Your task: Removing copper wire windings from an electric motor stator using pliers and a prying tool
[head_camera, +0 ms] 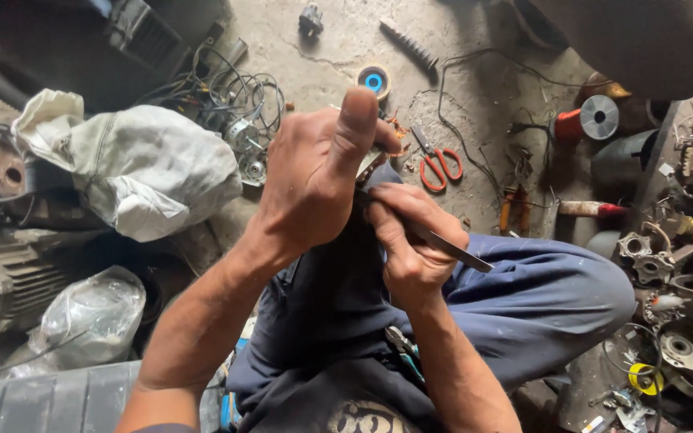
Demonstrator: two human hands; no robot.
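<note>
Mostly hidden, a small flat pale metal part with copper wire (372,163) sits over the lap at scene centre, gripped in the left hand (314,180), fingers curled round it, thumb up. The right hand (411,240) pinches a thin flat grey metal blade (443,242), tip against the part. Keeping the blade flat and the part steady looks wise. Farther right, red-handled scissors (440,167) lie on the concrete floor (338,40). The contact point is covered.
</note>
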